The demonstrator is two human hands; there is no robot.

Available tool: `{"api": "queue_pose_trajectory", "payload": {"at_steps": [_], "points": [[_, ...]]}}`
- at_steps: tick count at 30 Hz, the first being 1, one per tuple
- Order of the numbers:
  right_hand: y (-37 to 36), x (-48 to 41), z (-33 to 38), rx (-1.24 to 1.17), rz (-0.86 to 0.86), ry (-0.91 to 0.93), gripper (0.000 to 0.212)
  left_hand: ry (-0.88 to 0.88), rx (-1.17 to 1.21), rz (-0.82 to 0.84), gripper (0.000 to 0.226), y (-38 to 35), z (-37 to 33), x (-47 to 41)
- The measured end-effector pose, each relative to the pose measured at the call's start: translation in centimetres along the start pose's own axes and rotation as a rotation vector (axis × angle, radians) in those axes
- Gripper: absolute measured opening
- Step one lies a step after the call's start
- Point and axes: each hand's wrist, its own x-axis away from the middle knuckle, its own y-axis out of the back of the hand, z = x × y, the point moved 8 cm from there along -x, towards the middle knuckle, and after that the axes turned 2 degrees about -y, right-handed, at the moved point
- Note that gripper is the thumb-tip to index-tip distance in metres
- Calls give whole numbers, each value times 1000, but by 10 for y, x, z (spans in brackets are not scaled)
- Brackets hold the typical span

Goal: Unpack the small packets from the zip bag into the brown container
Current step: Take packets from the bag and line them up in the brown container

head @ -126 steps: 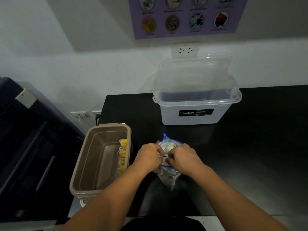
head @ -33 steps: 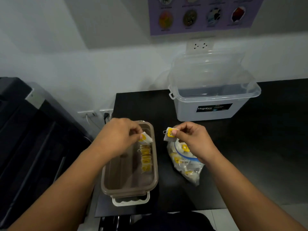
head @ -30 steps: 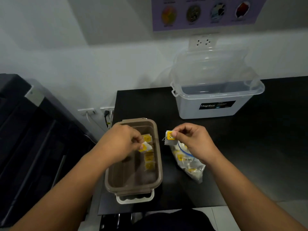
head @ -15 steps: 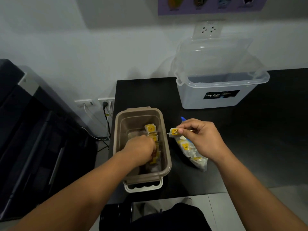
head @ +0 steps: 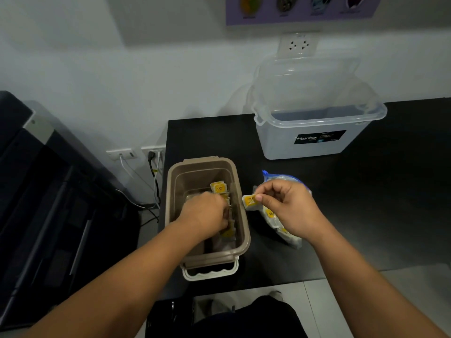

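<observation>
- The left hand [head: 205, 214] reaches deep inside the brown container [head: 244, 230], lower than a second ago; its fingers curl down among the row of small packets [head: 219, 187] along the right wall, and I cannot tell whether they grip one.
- The right hand [head: 290, 211] hovers just right of the brown container, fingers [head: 259, 197] pinched on one yellow-labelled packet [head: 250, 201], as before.
- The zip bag [head: 278, 223] lies on the black desk [head: 366, 203] under that hand, still holding packets.
</observation>
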Motion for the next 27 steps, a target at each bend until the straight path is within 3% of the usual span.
{"api": "queue_pose_trajectory", "payload": {"at_steps": [7, 11, 15, 22, 27], "points": [[-5, -3, 21, -45, -12, 103, 26, -135, 523, -245, 27, 77, -9, 38], [-11, -5, 39, -40, -9, 192, 24, -150, 511, -371, 11, 92, -18, 45], [-19, -9, 36, -52, 10, 141, 18, -102, 458, -388, 7, 87, -5, 46], [-19, -17, 3, 113, -8, -70, 25, 21, 200, -79, 6, 41, 18, 42], [-32, -20, -23, 71, 82, -241, 49, 34, 110, 95, 4, 1, 18, 29]]}}
